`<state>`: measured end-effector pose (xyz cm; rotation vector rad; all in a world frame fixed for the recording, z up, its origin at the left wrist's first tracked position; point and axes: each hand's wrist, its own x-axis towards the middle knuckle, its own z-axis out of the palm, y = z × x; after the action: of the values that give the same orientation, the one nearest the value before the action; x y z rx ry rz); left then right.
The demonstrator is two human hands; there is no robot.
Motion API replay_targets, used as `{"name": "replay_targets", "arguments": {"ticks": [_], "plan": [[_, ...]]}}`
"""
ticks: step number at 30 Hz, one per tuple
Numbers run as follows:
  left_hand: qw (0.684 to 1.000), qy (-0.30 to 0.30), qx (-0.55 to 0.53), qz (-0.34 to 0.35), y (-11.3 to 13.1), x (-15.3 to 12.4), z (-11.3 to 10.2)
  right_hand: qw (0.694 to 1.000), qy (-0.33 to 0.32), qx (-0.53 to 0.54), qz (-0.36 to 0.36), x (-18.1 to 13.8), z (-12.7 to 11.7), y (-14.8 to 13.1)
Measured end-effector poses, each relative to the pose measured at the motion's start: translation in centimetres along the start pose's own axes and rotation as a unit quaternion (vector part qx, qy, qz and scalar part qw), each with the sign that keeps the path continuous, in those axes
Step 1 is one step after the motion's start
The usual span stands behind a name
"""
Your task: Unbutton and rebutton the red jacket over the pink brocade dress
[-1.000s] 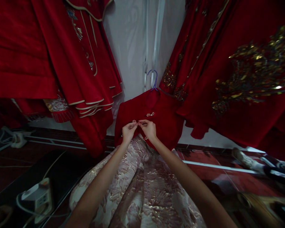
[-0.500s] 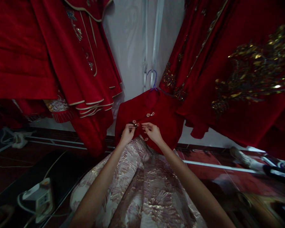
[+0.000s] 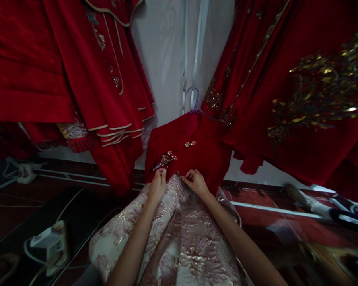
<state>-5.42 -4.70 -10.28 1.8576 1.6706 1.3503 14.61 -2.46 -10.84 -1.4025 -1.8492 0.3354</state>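
Note:
A short red jacket (image 3: 211, 151) hangs on a purple hanger (image 3: 195, 99) in front of me. Jewelled flower buttons (image 3: 190, 143) run down its front, and a tasselled brooch (image 3: 167, 158) sits on its left side. Just below the brooch, my left hand (image 3: 158, 186) has its fingers closed at the jacket's lower part; the fabric between them is mostly hidden. My right hand (image 3: 197, 182) pinches at the lowest jewelled button (image 3: 183, 177), by the hem. Under the jacket spreads a pale pink brocade skirt (image 3: 197, 238) with shiny flower patterns.
Red garments with pale piping (image 3: 116, 107) hang on the left. More red garments with gold sequins (image 3: 316, 91) hang on the right. A power strip (image 3: 56, 246) with cables lies at lower left. White rails (image 3: 274, 208) run low, and someone's shoe (image 3: 298, 196) shows at right.
Both hands have moved down from the brooch area. The left is now below the brooch, which shows in full; the right has reached the lowest button.

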Motion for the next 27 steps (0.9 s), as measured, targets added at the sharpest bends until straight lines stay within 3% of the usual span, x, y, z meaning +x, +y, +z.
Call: {"name": "replay_targets", "arguments": {"ticks": [7,14,18,23,27], "plan": [[0.993,-0.059,0.097,-0.007,-0.3,0.8,1.1,0.978,-0.031,0.197,0.056,-1.0,-1.1,0.3],[0.998,0.015,0.065,0.007,-0.2,1.9,2.4,0.934,-0.135,0.328,0.043,0.1,-4.1,-3.3],[0.999,-0.018,0.011,0.029,-0.8,2.3,2.7,0.959,-0.09,0.268,-0.008,1.4,-2.9,-5.6],[0.996,0.013,-0.082,-0.031,-1.6,2.2,3.4,0.98,-0.006,0.196,0.009,2.9,0.8,-5.6],[0.983,0.018,-0.17,-0.07,-2.3,2.1,3.7,0.989,0.009,0.149,0.017,3.3,1.8,-5.3]]}}
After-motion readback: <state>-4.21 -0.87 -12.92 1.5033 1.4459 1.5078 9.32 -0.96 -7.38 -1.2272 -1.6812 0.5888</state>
